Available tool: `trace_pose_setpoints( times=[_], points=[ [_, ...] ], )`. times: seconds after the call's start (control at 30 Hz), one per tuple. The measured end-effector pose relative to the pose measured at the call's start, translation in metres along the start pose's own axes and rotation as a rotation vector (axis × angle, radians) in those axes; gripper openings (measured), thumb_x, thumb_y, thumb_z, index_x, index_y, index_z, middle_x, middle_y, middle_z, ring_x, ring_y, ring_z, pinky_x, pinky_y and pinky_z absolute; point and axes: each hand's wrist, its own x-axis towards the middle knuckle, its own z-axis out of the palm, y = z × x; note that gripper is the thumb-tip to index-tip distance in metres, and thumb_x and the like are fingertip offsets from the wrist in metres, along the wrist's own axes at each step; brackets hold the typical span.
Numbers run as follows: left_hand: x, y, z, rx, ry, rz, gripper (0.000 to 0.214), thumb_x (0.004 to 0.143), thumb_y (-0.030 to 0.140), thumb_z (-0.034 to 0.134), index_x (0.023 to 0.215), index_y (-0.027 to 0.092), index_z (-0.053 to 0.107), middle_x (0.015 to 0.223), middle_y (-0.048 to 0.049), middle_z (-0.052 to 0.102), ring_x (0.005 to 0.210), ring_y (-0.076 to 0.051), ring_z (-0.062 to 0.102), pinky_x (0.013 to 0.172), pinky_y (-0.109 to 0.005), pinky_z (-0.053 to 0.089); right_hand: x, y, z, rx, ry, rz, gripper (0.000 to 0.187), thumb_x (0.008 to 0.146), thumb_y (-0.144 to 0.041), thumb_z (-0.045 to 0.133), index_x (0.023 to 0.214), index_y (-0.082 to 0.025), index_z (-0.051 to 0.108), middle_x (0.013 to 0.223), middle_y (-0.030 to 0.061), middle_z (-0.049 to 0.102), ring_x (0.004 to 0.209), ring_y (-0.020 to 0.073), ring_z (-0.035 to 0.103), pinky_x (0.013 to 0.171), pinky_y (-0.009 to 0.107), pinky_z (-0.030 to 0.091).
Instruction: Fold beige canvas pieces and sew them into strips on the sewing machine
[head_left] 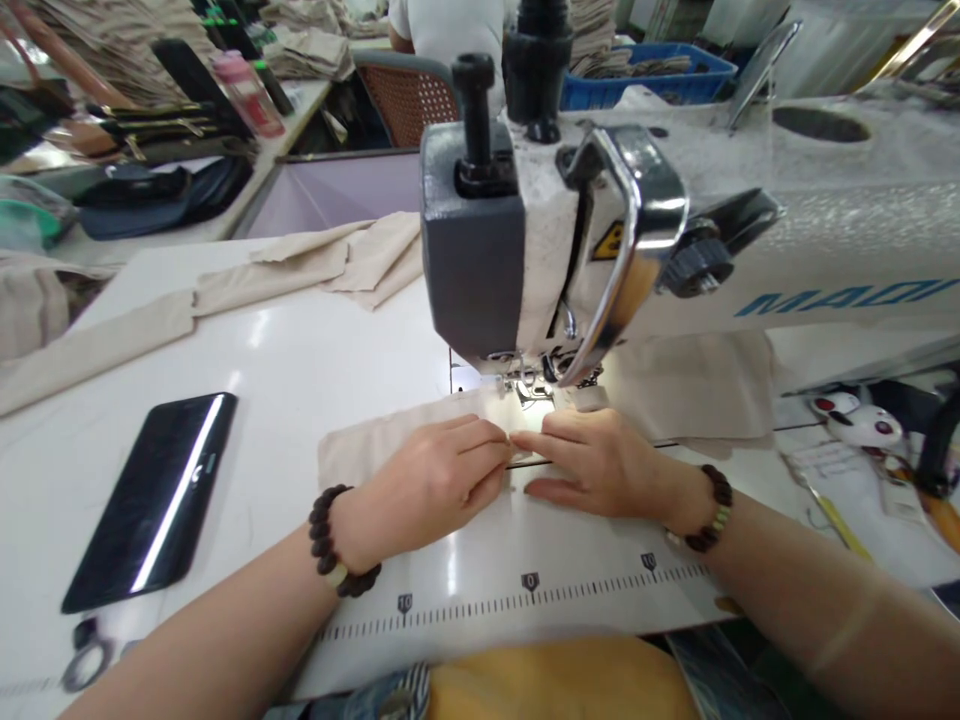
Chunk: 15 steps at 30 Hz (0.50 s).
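Note:
A beige fabric piece (360,445) lies on the white sewing table, running under the presser foot (534,392) of a sewing machine (480,240). My left hand (442,470) is closed, its thumb and forefinger pinching the fabric's near edge just in front of the foot. Close beside it, my right hand (600,460) rests with fingers stretched to the left and thumb apart, the fingertips touching the cloth by the needle area. Another beige fabric panel (690,385) lies right of the needle, beneath the machine arm. The needle tip is too small to make out.
A black phone (154,500) lies at left. Beige strips (277,270) trail across the table behind it. Thread snips with a yellow handle (844,525) lie at right. Farther back are a pink bottle (247,95), a blue crate (652,75) and a seated person (450,30).

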Motion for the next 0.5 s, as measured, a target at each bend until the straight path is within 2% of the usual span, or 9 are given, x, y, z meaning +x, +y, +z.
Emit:
trace_pose_setpoints(
  times=[0.07, 0.13, 0.33, 0.5],
  points=[
    [0.0011, 0.0006, -0.0024, -0.007, 0.028, 0.02, 0.016, 0.088, 0.012, 0.043, 0.09, 0.011, 0.059, 0.084, -0.006, 0.062, 0.076, -0.014, 0.057, 0.069, -0.026, 0.051, 0.0017, -0.0012, 0.0008, -0.049, 0.091, -0.015, 0.031, 0.096, -0.026, 0.034, 0.088, -0.012, 0.061, 0.064, 0.0013, 0.05, 0.057, 0.0132, 0.039, 0.051, 0.027, 0.025],
    [0.0021, 0.0019, -0.0028, 0.01, 0.001, 0.031, 0.018, 0.089, 0.013, 0.041, 0.09, 0.011, 0.06, 0.082, -0.0064, 0.062, 0.076, -0.014, 0.057, 0.068, -0.026, 0.051, 0.0023, -0.0013, 0.002, -0.07, 0.109, -0.038, 0.033, 0.096, -0.018, 0.034, 0.077, -0.014, 0.061, 0.06, 0.0003, 0.047, 0.056, 0.0128, 0.037, 0.051, 0.028, 0.023],
    [0.004, 0.0055, 0.0028, 0.11, -0.272, 0.017, 0.022, 0.091, 0.016, 0.04, 0.086, 0.012, 0.061, 0.082, -0.0067, 0.059, 0.081, -0.017, 0.054, 0.073, -0.03, 0.049, -0.0037, 0.0021, 0.0033, -0.041, -0.108, -0.065, 0.034, 0.095, -0.02, 0.037, 0.07, -0.016, 0.06, 0.064, 0.0007, 0.049, 0.059, 0.0134, 0.038, 0.055, 0.03, 0.024],
    [0.0036, 0.004, 0.0002, 0.11, -0.327, -0.006, 0.022, 0.092, 0.016, 0.038, 0.088, 0.014, 0.06, 0.085, -0.0057, 0.058, 0.085, -0.016, 0.053, 0.077, -0.03, 0.047, -0.0068, 0.0, 0.0053, -0.058, -0.134, -0.035, 0.033, 0.095, -0.023, 0.036, 0.077, -0.016, 0.062, 0.065, 0.0007, 0.05, 0.058, 0.0136, 0.038, 0.055, 0.03, 0.024]
  ],
)
